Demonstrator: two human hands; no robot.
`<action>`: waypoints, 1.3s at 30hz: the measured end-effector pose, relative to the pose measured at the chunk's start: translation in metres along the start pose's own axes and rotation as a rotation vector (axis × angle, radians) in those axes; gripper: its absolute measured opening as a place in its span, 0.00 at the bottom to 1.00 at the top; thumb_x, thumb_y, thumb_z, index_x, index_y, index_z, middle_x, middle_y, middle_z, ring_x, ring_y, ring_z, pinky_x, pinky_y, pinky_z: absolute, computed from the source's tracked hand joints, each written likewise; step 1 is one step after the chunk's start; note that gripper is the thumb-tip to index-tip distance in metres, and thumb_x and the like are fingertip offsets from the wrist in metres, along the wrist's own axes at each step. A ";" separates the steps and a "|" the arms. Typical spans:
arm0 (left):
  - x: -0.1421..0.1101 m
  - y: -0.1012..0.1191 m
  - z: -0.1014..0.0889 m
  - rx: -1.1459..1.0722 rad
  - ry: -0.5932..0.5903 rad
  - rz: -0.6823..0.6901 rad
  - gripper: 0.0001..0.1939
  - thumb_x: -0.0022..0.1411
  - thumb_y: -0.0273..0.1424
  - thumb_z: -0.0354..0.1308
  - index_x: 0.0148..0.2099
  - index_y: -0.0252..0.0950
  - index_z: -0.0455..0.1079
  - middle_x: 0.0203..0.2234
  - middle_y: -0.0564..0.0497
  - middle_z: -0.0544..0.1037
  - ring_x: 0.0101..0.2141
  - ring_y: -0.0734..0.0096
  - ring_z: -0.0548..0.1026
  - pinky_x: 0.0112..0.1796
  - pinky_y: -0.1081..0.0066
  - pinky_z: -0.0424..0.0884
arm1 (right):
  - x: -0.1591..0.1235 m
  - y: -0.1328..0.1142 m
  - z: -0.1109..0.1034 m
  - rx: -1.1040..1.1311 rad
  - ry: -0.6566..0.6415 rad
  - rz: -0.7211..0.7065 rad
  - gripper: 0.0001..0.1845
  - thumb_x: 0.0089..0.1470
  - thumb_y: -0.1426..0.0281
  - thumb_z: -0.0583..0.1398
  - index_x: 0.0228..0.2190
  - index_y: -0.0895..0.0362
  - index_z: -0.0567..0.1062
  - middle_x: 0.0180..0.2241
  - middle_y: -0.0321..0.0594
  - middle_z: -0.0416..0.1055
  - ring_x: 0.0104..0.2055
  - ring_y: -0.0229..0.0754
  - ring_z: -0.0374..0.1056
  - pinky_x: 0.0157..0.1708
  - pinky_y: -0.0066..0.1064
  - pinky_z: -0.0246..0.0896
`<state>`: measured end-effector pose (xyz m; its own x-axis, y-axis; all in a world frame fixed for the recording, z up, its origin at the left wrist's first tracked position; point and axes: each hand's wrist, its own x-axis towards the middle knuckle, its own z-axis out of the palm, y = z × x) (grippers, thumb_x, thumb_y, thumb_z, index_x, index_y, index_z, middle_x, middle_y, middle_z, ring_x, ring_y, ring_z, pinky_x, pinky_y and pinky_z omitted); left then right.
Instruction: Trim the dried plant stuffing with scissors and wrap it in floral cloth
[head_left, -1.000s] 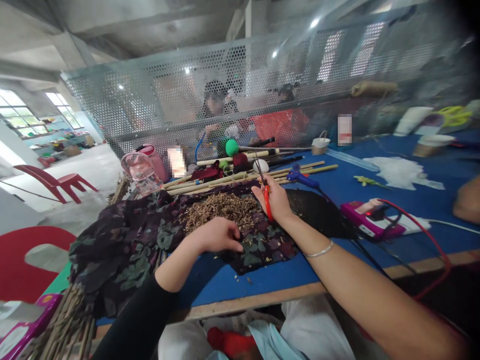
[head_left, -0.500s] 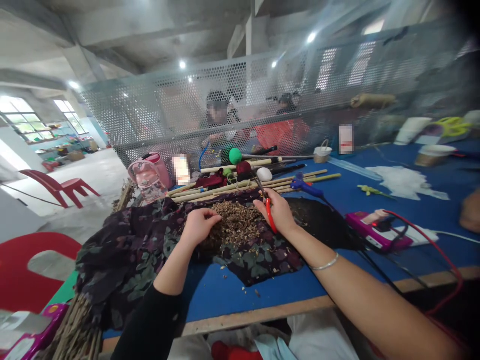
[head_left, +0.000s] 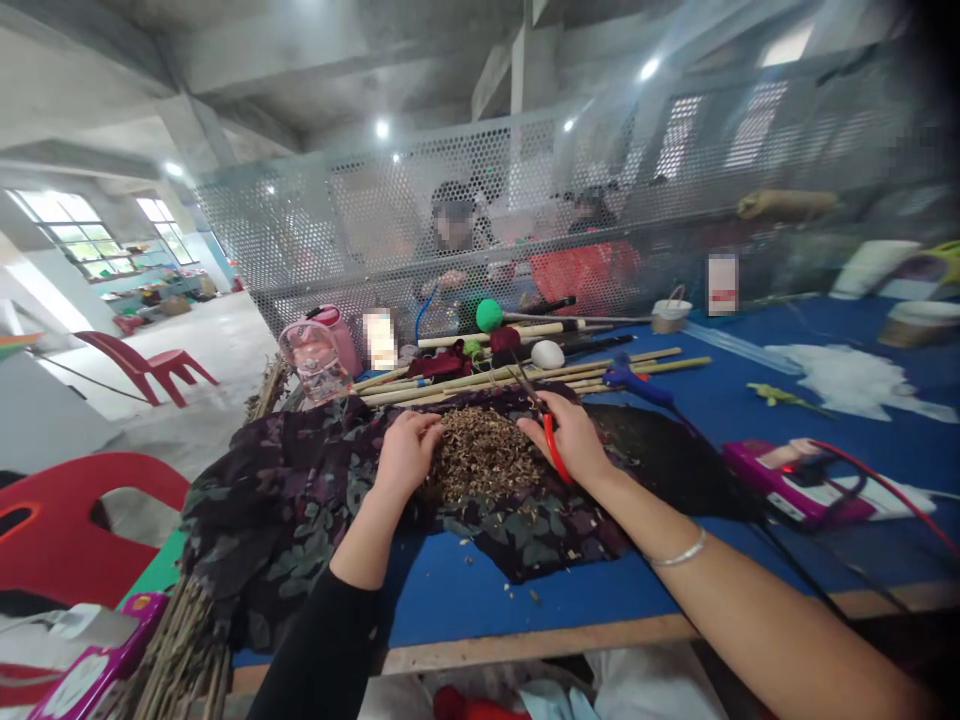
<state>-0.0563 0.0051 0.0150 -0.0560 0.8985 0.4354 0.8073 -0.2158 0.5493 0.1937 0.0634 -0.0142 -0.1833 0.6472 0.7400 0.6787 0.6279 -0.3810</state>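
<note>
The right hand (head_left: 576, 440) held the red-handled scissors (head_left: 553, 445), and its grip was closed around the red handle, with the thumb reaching to the left toward the heap. The long axis of the scissors ran aslant: the handle was at the lower right, and the blades pointed away from the person, forward and somewhat to the left. The scissors were above the right side of the heap of dried brown plant pieces (head_left: 487, 465), which lay on the dark floral cloth (head_left: 277, 500) upon the blue table (head_left: 465, 600). The left hand (head_left: 409, 450) was at the left edge of this heap, its fingers bent and close together, pointing to the right; whether its grip had hold of some pieces, I could not tell. The cloth stretched lengthwise from left to right, and a few small crumbs (head_left: 534, 597) were scattered in front of it. Behind the cloth, long pale sticks (head_left: 480, 381) lay mostly crosswise, with their right ends slightly farther away. The blue glue gun (head_left: 637, 385) was near them, at the right, and the green ball (head_left: 490, 316) was behind them.
</note>
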 end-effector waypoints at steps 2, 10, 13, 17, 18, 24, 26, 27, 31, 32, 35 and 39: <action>-0.004 0.006 0.006 0.002 -0.062 0.072 0.16 0.56 0.36 0.56 0.46 0.36 0.72 0.43 0.43 0.72 0.44 0.62 0.71 0.48 0.64 0.65 | -0.001 0.000 0.000 0.000 -0.027 -0.005 0.22 0.50 0.57 0.58 0.42 0.60 0.69 0.40 0.51 0.72 0.42 0.51 0.69 0.43 0.41 0.63; -0.008 0.008 0.000 -0.015 -0.121 0.172 0.21 0.53 0.24 0.54 0.51 0.36 0.69 0.45 0.45 0.69 0.45 0.66 0.69 0.49 0.68 0.64 | -0.003 -0.010 -0.003 0.063 -0.178 0.019 0.23 0.50 0.58 0.58 0.44 0.59 0.68 0.42 0.49 0.71 0.42 0.49 0.69 0.44 0.40 0.64; -0.004 0.004 0.000 0.006 -0.092 0.220 0.13 0.57 0.26 0.52 0.43 0.38 0.74 0.36 0.48 0.73 0.39 0.69 0.71 0.43 0.70 0.67 | -0.002 -0.010 -0.004 0.067 -0.174 0.005 0.22 0.50 0.59 0.59 0.44 0.58 0.68 0.42 0.49 0.71 0.43 0.49 0.68 0.44 0.39 0.64; -0.002 0.000 0.008 0.065 -0.096 0.194 0.11 0.57 0.30 0.55 0.42 0.38 0.75 0.33 0.48 0.75 0.37 0.68 0.72 0.40 0.70 0.67 | 0.000 -0.008 -0.006 0.056 -0.164 0.008 0.23 0.49 0.59 0.59 0.44 0.59 0.68 0.42 0.49 0.71 0.43 0.49 0.69 0.43 0.38 0.64; -0.002 -0.001 0.010 0.078 -0.108 0.190 0.11 0.57 0.30 0.55 0.42 0.38 0.75 0.34 0.48 0.75 0.37 0.68 0.72 0.40 0.69 0.67 | 0.001 -0.008 -0.007 0.055 -0.155 0.009 0.23 0.49 0.59 0.59 0.44 0.59 0.68 0.42 0.49 0.71 0.43 0.49 0.69 0.44 0.38 0.64; -0.006 0.006 0.016 0.043 -0.042 0.147 0.09 0.58 0.29 0.54 0.37 0.38 0.76 0.33 0.49 0.77 0.35 0.69 0.74 0.40 0.70 0.68 | 0.000 -0.012 -0.006 0.026 -0.170 0.001 0.24 0.48 0.57 0.59 0.44 0.59 0.68 0.42 0.49 0.71 0.42 0.49 0.69 0.43 0.38 0.64; -0.007 0.008 0.017 -0.017 0.007 0.110 0.11 0.59 0.31 0.52 0.37 0.37 0.75 0.33 0.48 0.78 0.35 0.69 0.74 0.40 0.70 0.68 | -0.001 -0.015 -0.004 0.009 -0.187 -0.016 0.24 0.48 0.57 0.59 0.44 0.59 0.68 0.41 0.48 0.71 0.41 0.48 0.69 0.42 0.37 0.65; -0.008 0.008 0.018 -0.046 0.023 0.085 0.11 0.60 0.31 0.51 0.37 0.37 0.75 0.33 0.48 0.78 0.35 0.69 0.75 0.40 0.70 0.68 | -0.002 -0.016 -0.004 0.005 -0.192 -0.027 0.24 0.48 0.57 0.60 0.43 0.59 0.69 0.41 0.48 0.71 0.41 0.48 0.69 0.42 0.37 0.65; -0.008 0.008 0.017 -0.049 0.041 0.002 0.10 0.58 0.33 0.54 0.35 0.36 0.75 0.32 0.49 0.78 0.34 0.68 0.74 0.39 0.68 0.68 | -0.002 -0.017 -0.002 -0.004 -0.198 -0.036 0.24 0.48 0.56 0.59 0.43 0.59 0.69 0.42 0.48 0.71 0.43 0.49 0.69 0.43 0.38 0.64; -0.008 0.009 0.017 -0.022 0.062 0.006 0.09 0.57 0.33 0.55 0.34 0.36 0.75 0.31 0.49 0.78 0.34 0.68 0.74 0.39 0.68 0.68 | -0.002 -0.016 -0.002 -0.002 -0.187 -0.030 0.24 0.48 0.56 0.59 0.43 0.59 0.69 0.42 0.49 0.71 0.43 0.49 0.69 0.43 0.38 0.64; -0.012 0.019 0.020 0.015 0.125 0.110 0.08 0.57 0.30 0.55 0.37 0.36 0.74 0.33 0.48 0.75 0.34 0.69 0.72 0.39 0.69 0.68 | 0.000 -0.009 -0.002 0.026 -0.122 0.004 0.24 0.49 0.56 0.58 0.43 0.60 0.70 0.41 0.50 0.72 0.43 0.49 0.69 0.44 0.38 0.64; -0.024 0.042 0.036 0.028 -0.138 0.307 0.08 0.58 0.30 0.55 0.38 0.39 0.74 0.32 0.50 0.73 0.35 0.70 0.71 0.38 0.72 0.68 | 0.003 -0.001 -0.003 0.071 -0.053 0.067 0.24 0.49 0.56 0.58 0.43 0.60 0.69 0.41 0.49 0.72 0.43 0.49 0.69 0.45 0.38 0.63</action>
<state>0.0000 -0.0121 0.0019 0.2712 0.8368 0.4756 0.7900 -0.4758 0.3866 0.1945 0.0632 -0.0096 -0.1774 0.7097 0.6818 0.6389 0.6100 -0.4687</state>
